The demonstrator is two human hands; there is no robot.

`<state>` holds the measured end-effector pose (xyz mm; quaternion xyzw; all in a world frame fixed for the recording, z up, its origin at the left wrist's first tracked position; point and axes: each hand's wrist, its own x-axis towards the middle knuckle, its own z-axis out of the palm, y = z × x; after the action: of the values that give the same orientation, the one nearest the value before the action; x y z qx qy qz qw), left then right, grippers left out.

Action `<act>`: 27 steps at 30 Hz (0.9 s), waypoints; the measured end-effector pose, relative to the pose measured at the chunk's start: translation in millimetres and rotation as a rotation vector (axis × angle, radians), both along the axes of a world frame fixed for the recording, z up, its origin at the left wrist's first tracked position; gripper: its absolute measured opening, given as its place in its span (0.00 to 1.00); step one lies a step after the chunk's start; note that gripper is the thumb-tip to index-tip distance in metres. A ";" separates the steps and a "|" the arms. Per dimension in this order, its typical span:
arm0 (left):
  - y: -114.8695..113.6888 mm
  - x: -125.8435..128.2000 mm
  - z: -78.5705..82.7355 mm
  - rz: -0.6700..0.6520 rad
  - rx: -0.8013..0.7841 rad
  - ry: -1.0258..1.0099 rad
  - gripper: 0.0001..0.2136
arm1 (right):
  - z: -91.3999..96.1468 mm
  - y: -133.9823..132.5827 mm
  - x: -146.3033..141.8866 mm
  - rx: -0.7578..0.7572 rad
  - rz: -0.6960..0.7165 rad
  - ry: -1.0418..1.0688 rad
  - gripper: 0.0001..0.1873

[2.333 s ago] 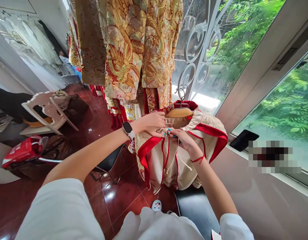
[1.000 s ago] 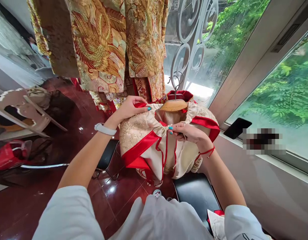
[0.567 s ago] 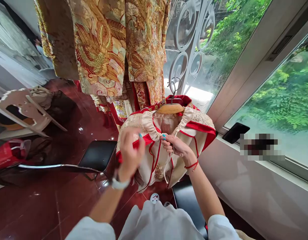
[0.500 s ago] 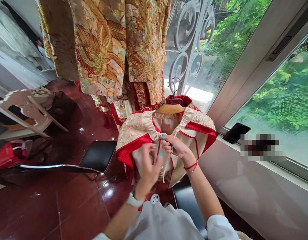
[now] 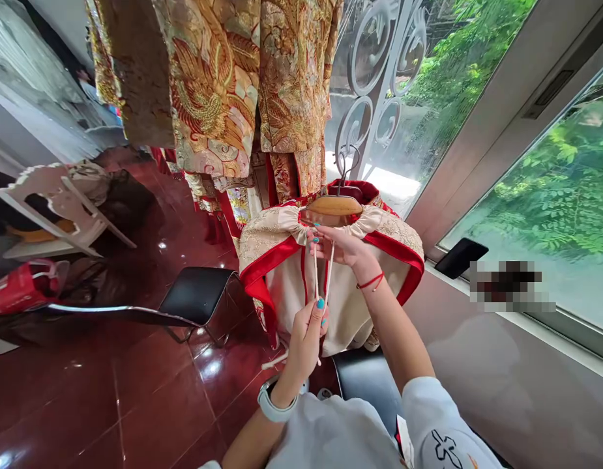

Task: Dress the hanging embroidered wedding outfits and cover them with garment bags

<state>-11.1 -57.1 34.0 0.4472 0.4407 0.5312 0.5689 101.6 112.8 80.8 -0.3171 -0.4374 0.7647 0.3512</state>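
One drawstring bag (image 5: 350,306) above glossy red floor tiles (image 5: 135,391), beside windows (image 5: 550,195).

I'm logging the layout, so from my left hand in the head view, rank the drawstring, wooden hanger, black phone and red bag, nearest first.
1. drawstring: pinched in the left hand.
2. wooden hanger: above, at the mouth of the garment cover.
3. black phone: right, on the sill.
4. red bag: far left.
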 end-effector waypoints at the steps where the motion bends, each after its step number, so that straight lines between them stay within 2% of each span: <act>1: 2.7 -2.9 -1.9 0.000 0.003 0.016 0.31 | -4.4 -4.8 1.9 0.022 0.005 -0.033 0.14; 3: 10.4 -12.1 -6.8 -0.012 -0.006 0.048 0.31 | -18.6 -23.3 12.7 0.156 -0.037 -0.147 0.20; 4: 14.2 -18.0 -8.6 -0.027 -0.010 0.068 0.31 | -26.8 -35.3 20.8 0.287 -0.118 -0.230 0.22; 7: 21.3 -34.0 -8.6 -0.122 0.001 0.139 0.30 | -46.1 -68.8 45.0 0.846 -0.513 -0.580 0.17; 8: 22.3 -37.0 -7.5 -0.167 0.004 0.154 0.30 | -49.0 -75.6 50.1 1.047 -0.589 -0.713 0.14; 9: 23.0 -38.4 -6.5 -0.212 0.003 0.164 0.29 | -49.8 -79.2 52.9 1.236 -0.590 -0.840 0.12; 10: 23.6 -38.4 -6.1 -0.243 0.000 0.173 0.28 | -48.7 -79.6 53.4 1.400 -0.526 -0.957 0.09; 12: 25.3 -35.3 -7.0 -0.255 0.013 0.223 0.27 | -42.1 -72.7 49.4 1.622 -0.327 -1.117 0.10; 14: 28.3 -30.3 -9.5 -0.213 0.074 0.353 0.25 | -32.5 -61.3 41.5 1.714 -0.211 -1.183 0.13; 16: 31.8 -25.4 -11.0 -0.173 0.142 0.498 0.23 | -23.8 -51.8 32.4 1.745 -0.154 -1.223 0.16; 18: 34.5 -22.2 -9.2 -0.204 0.178 0.553 0.22 | -19.2 -46.9 23.7 1.792 -0.084 -1.266 0.19; 20: 36.0 -22.0 -4.0 -0.303 0.186 0.519 0.23 | -20.1 -45.8 17.3 1.837 -0.018 -1.315 0.21; 23: 39.2 -30.9 5.5 -0.417 0.204 0.450 0.23 | -28.0 -45.8 14.8 1.814 -0.021 -1.391 0.16; 25: 44.6 -44.0 9.3 -0.410 0.229 0.450 0.22 | -32.7 -45.2 18.1 1.765 -0.055 -1.415 0.14; 27: 53.0 -61.2 10.3 -0.348 0.262 0.501 0.19 | -33.8 -44.4 23.8 1.743 -0.053 -1.384 0.17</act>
<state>-72.3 -4.1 44.3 0.7020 0.4118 0.3515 0.4627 125.3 68.4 47.0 -0.3294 -0.9194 -0.1535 0.1504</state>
